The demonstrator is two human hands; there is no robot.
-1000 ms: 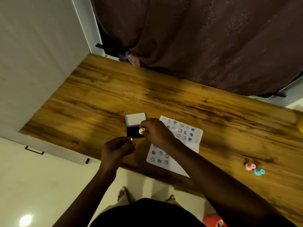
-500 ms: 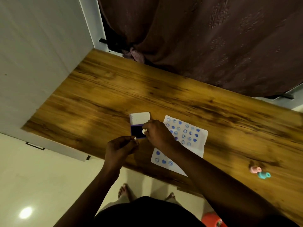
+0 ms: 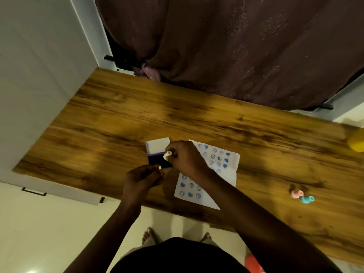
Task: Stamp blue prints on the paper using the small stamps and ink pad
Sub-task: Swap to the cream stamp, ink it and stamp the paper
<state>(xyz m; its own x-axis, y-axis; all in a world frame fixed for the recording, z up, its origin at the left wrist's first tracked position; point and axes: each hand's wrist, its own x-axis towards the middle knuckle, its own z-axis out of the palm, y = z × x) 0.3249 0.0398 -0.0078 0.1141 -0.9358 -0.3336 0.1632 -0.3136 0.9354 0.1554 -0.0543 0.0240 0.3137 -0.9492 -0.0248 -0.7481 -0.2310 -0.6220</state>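
An open ink pad (image 3: 155, 161) with a dark blue pad and a white raised lid lies on the wooden table (image 3: 118, 119). My right hand (image 3: 185, 157) pinches a small white stamp (image 3: 167, 154) over the pad's right side. My left hand (image 3: 142, 179) sits at the pad's near edge, fingers closed on a small white piece (image 3: 160, 167). The white paper (image 3: 224, 170), covered with several blue hearts and round faces, lies to the right, partly under my right wrist.
A pink stamp (image 3: 295, 193) and a teal stamp (image 3: 306, 199) lie on the table far right. A yellow object (image 3: 357, 141) sits at the right edge. A brown curtain (image 3: 226, 46) hangs behind the table; a white wall (image 3: 39, 66) borders the left.
The right hand has kept the white stamp over the ink pad with little shift. The left hand stays at the pad's near edge. The view has drifted slightly.
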